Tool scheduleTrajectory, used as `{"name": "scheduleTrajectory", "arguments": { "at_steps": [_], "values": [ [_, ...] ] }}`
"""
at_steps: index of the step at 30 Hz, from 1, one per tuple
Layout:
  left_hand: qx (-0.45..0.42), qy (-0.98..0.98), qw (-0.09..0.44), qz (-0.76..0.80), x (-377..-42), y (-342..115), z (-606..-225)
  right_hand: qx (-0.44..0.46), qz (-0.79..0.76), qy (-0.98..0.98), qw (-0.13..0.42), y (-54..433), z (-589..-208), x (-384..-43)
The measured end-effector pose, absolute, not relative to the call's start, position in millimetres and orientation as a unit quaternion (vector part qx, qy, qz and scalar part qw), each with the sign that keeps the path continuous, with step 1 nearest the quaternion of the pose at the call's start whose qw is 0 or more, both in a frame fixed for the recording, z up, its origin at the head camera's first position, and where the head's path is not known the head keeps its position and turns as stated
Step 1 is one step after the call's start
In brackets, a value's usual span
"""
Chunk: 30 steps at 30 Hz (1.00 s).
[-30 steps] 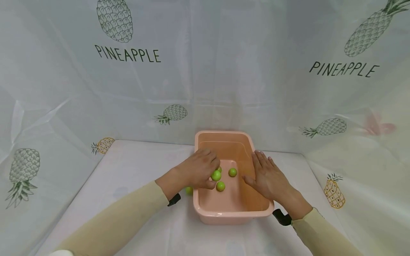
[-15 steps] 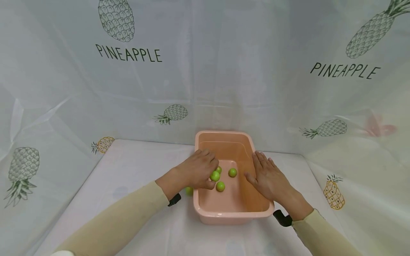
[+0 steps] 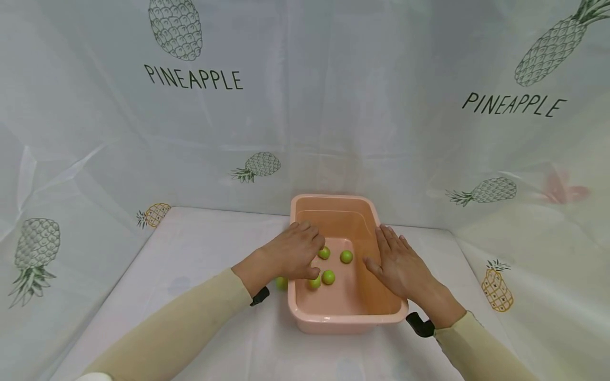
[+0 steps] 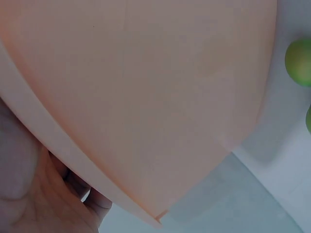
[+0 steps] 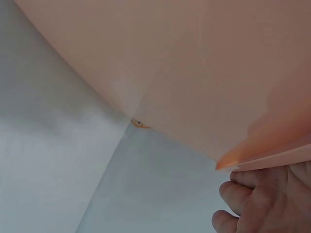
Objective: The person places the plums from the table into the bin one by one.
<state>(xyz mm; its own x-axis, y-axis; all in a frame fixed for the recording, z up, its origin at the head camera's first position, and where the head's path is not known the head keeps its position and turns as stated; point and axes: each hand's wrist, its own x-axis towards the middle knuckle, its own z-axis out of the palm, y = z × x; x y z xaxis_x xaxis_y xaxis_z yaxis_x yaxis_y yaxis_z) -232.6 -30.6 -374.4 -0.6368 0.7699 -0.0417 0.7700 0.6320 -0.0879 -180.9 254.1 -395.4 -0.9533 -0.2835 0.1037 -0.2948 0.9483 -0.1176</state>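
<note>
A peach-pink plastic basin (image 3: pixel 333 319) stands on the table in the head view. My left hand (image 3: pixel 290 253) reaches over its left rim, thumb and fingers apart, holding nothing that I can see. Small round green fruits lie inside: one (image 3: pixel 324 252) by the fingertips, one (image 3: pixel 346 256) further right, one (image 3: pixel 328 277) near the middle and one (image 3: pixel 314 282) below the left thumb. My right hand (image 3: pixel 402 264) rests on the right rim with its fingers straight. In the left wrist view, a green fruit (image 4: pixel 300 62) lies outside the basin.
A white-covered table (image 3: pixel 205 243) bears the basin. Another green fruit (image 3: pixel 281 284) sits outside the left wall, partly hidden by the left forearm. A pineapple-printed plastic sheet (image 3: pixel 333 121) rises behind and at both sides.
The green fruit that was between the left thumb and fingers has left them and now lies lower in the basin, nearer the front. The right hand stays at the rim.
</note>
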Motion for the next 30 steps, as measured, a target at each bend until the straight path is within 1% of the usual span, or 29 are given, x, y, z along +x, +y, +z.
{"name": "scheduleTrajectory", "arguments": {
  "at_steps": [11, 15, 19, 25, 30],
  "values": [
    [0.424, 0.905, -0.012, -0.033, -233, -32, -376, 0.136, 0.066, -0.987, 0.047, 252, -397, -181],
    [0.424, 0.905, -0.034, -0.005, -233, -35, -380, 0.133, 0.066, -0.988, 0.046, 252, -397, -181],
    [0.416, 0.906, -0.073, 0.035, -235, -41, -384, 0.134, 0.064, -0.988, 0.05, 252, -397, -182],
    [0.371, 0.915, -0.132, 0.085, -245, -68, -384, 0.135, 0.067, -0.987, 0.048, 251, -398, -182],
    [0.306, 0.936, -0.142, 0.102, -262, -110, -389, 0.132, 0.066, -0.988, 0.044, 251, -397, -183]
  ]
}}
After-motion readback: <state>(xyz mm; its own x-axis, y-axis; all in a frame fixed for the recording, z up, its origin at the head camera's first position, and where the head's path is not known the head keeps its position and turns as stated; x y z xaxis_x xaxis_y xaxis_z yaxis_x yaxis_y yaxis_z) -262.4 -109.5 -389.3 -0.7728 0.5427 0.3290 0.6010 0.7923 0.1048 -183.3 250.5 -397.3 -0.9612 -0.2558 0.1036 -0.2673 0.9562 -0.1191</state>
